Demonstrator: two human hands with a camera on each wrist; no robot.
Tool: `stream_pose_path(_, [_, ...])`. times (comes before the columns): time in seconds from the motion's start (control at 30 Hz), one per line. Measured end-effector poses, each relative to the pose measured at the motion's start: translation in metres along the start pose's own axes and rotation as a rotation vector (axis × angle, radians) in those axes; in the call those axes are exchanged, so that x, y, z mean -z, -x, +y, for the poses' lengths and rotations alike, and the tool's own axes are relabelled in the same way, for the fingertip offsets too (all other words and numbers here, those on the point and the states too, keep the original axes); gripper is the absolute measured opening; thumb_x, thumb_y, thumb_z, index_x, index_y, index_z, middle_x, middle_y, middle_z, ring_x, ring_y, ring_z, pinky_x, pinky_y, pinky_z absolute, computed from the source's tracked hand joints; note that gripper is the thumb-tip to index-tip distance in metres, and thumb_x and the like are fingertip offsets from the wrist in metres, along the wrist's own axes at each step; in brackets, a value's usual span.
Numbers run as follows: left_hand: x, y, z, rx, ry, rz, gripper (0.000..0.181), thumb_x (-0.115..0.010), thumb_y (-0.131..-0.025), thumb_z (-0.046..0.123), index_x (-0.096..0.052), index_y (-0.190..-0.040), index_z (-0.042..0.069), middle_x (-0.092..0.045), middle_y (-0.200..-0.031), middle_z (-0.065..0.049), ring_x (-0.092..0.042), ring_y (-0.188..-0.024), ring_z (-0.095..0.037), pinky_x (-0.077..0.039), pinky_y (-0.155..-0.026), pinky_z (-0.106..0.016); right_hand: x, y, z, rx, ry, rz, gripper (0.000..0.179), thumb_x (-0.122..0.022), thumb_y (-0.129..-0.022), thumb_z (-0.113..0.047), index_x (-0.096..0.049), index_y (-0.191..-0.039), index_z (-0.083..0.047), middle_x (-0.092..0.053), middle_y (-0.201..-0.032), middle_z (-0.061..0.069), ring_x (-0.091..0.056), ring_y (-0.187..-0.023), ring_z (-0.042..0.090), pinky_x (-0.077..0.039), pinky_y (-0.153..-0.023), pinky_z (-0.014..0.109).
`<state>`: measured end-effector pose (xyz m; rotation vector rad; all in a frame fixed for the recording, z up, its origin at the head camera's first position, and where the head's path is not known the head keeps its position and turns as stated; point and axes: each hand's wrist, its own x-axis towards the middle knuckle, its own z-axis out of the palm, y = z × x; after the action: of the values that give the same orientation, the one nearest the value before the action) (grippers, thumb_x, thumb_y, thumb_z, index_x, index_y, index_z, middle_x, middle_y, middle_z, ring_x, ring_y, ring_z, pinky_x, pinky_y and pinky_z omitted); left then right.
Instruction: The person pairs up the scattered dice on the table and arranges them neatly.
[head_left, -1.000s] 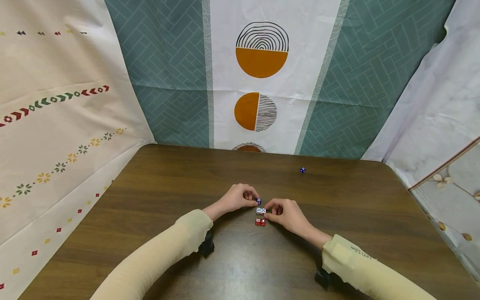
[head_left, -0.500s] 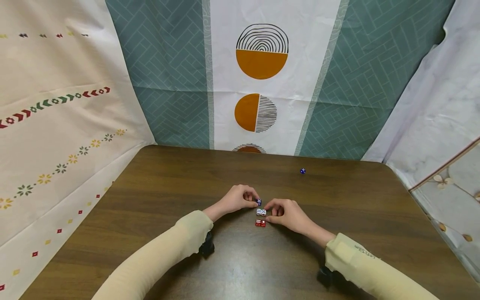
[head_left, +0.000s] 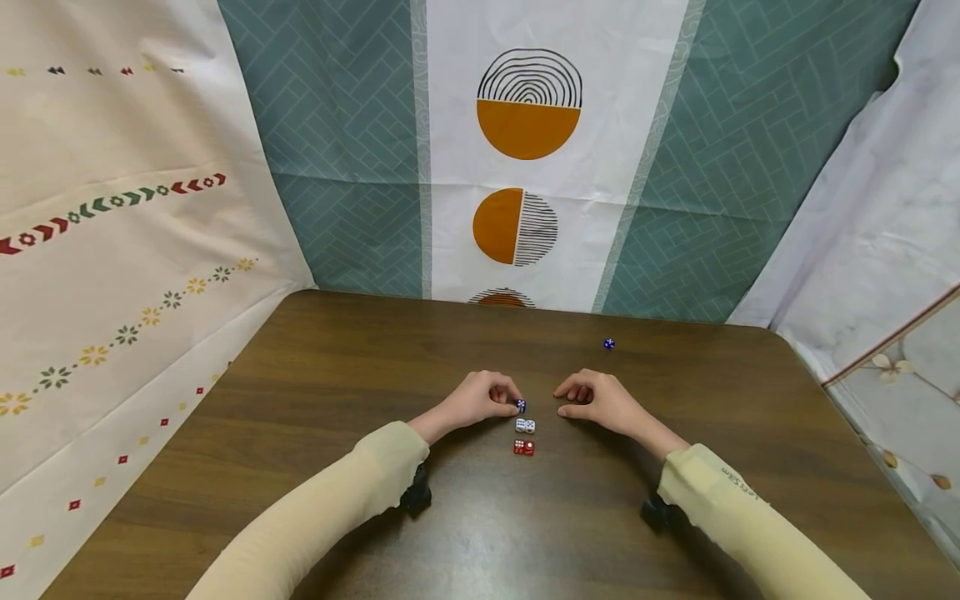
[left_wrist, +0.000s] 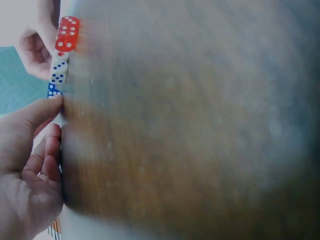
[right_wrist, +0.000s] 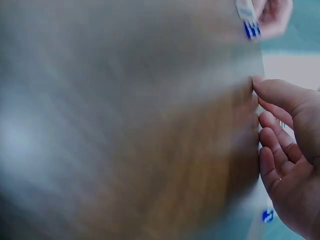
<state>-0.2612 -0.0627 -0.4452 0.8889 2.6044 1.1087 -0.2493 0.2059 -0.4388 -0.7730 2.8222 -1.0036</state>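
Note:
My left hand (head_left: 480,397) pinches a blue die (head_left: 521,406) with white dots between thumb and forefinger at the table surface. In the left wrist view the thumb tip covers part of that blue die (left_wrist: 55,92). Just nearer to me lie two white dice (head_left: 525,426) side by side, and in front of them a pair of red dice (head_left: 524,447). To the right of these rows my right hand (head_left: 602,400) hovers low with nothing in it, thumb and forefinger apart. Beyond it, toward the back edge, a second blue die (head_left: 609,343) sits alone.
The dark wooden table (head_left: 360,350) ends at a patterned teal and white curtain (head_left: 352,167). A cream cloth (head_left: 112,208) hangs along the left side, and a pale marbled cloth (head_left: 870,217) along the right.
My right hand has left the white dice and moved right and farther from me, its fingers spreading a little. The left hand stays at the blue die; the view has shifted slightly.

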Motion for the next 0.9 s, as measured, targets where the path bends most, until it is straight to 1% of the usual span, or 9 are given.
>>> stream_pose_path(0.2, [-0.001, 0.000, 0.002, -0.003, 0.007, -0.002, 0.013, -0.075, -0.088, 0.015, -0.074, -0.100, 0.011, -0.057, -0.075, 0.001, -0.047, -0.066, -0.008, -0.041, -0.064, -0.020, 0.017, -0.008, 0.021, -0.085, -0.001, 0.072, 0.025, -0.079, -0.084, -0.022, -0.073, -0.107, -0.013, -0.067, -0.092, 0.003, -0.059, -0.081, 0.013, -0.049, -0.073, 0.025])
stream_pose_path(0.33, [-0.001, 0.000, 0.001, 0.003, 0.008, -0.005, 0.013, -0.075, -0.088, 0.015, -0.074, -0.100, 0.012, -0.057, -0.075, 0.002, -0.046, -0.066, -0.007, -0.041, -0.064, -0.019, 0.027, -0.013, 0.036, -0.139, -0.011, 0.175, 0.030, -0.077, -0.086, -0.020, -0.070, -0.113, -0.010, -0.069, -0.097, 0.008, -0.064, -0.085, 0.018, -0.051, -0.074, 0.027])
stream_pose_path(0.4, [0.000, 0.000, 0.000, 0.005, 0.005, -0.002, 0.013, -0.075, -0.088, 0.015, -0.074, -0.100, 0.012, -0.056, -0.074, 0.002, -0.046, -0.066, -0.007, -0.040, -0.064, -0.019, 0.031, -0.015, 0.043, -0.156, -0.005, 0.232, 0.033, -0.076, -0.087, -0.019, -0.068, -0.117, -0.008, -0.069, -0.101, 0.011, -0.065, -0.089, 0.023, -0.052, -0.078, 0.032])
stream_pose_path(0.47, [0.000, 0.000, 0.000, 0.004, 0.004, -0.002, 0.013, -0.075, -0.088, 0.015, -0.074, -0.100, 0.012, -0.056, -0.074, 0.002, -0.046, -0.066, -0.007, -0.040, -0.064, -0.019, 0.034, -0.017, 0.049, -0.167, -0.002, 0.283, 0.037, -0.075, -0.088, -0.018, -0.066, -0.122, -0.006, -0.067, -0.107, 0.015, -0.065, -0.095, 0.029, -0.053, -0.083, 0.040])
stream_pose_path(0.53, [0.000, 0.000, 0.000, 0.003, 0.008, -0.002, 0.013, -0.075, -0.087, 0.015, -0.074, -0.100, 0.012, -0.057, -0.074, 0.002, -0.046, -0.066, -0.007, -0.040, -0.064, -0.019, 0.036, -0.020, 0.054, -0.177, 0.006, 0.320, 0.040, -0.074, -0.089, -0.016, -0.063, -0.125, -0.005, -0.064, -0.112, 0.018, -0.063, -0.101, 0.034, -0.051, -0.089, 0.047])
stream_pose_path(0.63, [0.000, 0.000, 0.000, 0.001, 0.005, -0.004, 0.013, -0.075, -0.088, 0.015, -0.074, -0.100, 0.012, -0.057, -0.074, 0.002, -0.046, -0.065, -0.007, -0.040, -0.064, -0.019, 0.036, -0.022, 0.060, -0.197, 0.010, 0.352, 0.042, -0.073, -0.090, -0.015, -0.061, -0.129, -0.005, -0.060, -0.119, 0.020, -0.059, -0.107, 0.037, -0.048, -0.094, 0.053])
stream_pose_path(0.8, [-0.001, 0.000, 0.000, 0.005, 0.003, -0.002, 0.013, -0.075, -0.088, 0.015, -0.074, -0.100, 0.012, -0.057, -0.074, 0.002, -0.046, -0.065, -0.007, -0.040, -0.064, -0.019, 0.035, -0.025, 0.066, -0.224, 0.018, 0.386, 0.043, -0.071, -0.091, -0.014, -0.060, -0.131, -0.003, -0.055, -0.126, 0.022, -0.056, -0.110, 0.040, -0.041, -0.100, 0.057])
stream_pose_path(0.9, [-0.001, 0.000, -0.001, 0.007, 0.006, 0.000, 0.013, -0.075, -0.088, 0.015, -0.074, -0.101, 0.012, -0.057, -0.074, 0.002, -0.046, -0.066, -0.007, -0.040, -0.064, -0.019, 0.035, -0.026, 0.070, -0.242, 0.026, 0.385, 0.044, -0.069, -0.092, -0.013, -0.058, -0.133, -0.002, -0.055, -0.129, 0.023, -0.055, -0.112, 0.041, -0.038, -0.103, 0.058])
